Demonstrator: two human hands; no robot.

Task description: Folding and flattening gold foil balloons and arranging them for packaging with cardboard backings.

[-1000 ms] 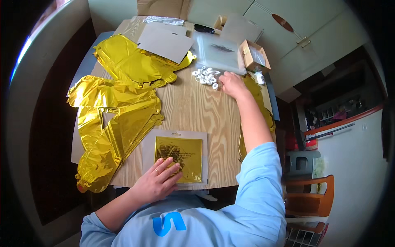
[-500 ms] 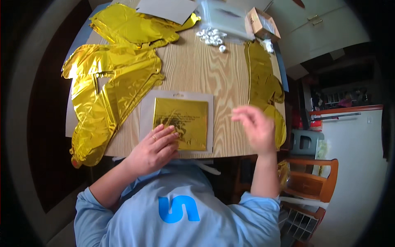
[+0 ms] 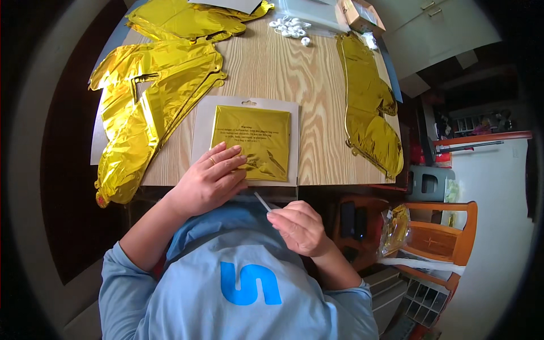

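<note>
My left hand (image 3: 211, 178) lies with fingers stretched over the lower left part of a flat, folded gold foil packet (image 3: 266, 164). Printed text covers its middle. Under the packet is a pale card (image 3: 202, 124) with a hang hole, at the table's front edge. Below that edge, over my lap, my right hand (image 3: 300, 229) pinches a thin white stick, perhaps a straw (image 3: 262, 201), which points up and left toward the packet. Unfolded, flat gold foil balloons lie around: one at left (image 3: 164, 110), one at far left (image 3: 187, 21), one at right (image 3: 365, 93).
White ribbon coils (image 3: 290, 27) lie in a heap at the back, a single coil (image 3: 306, 42) beside them. Clear plastic bags (image 3: 311, 10) and a small cardboard box (image 3: 352, 16) stand behind. At right are a wooden chair (image 3: 469, 226) with a bagged gold packet (image 3: 395, 226) and a grey stool (image 3: 433, 175).
My right hand has come down and left from above the table's right side to my lap and now holds the white stick. My left hand stays on the packet. The view has tilted downward.
</note>
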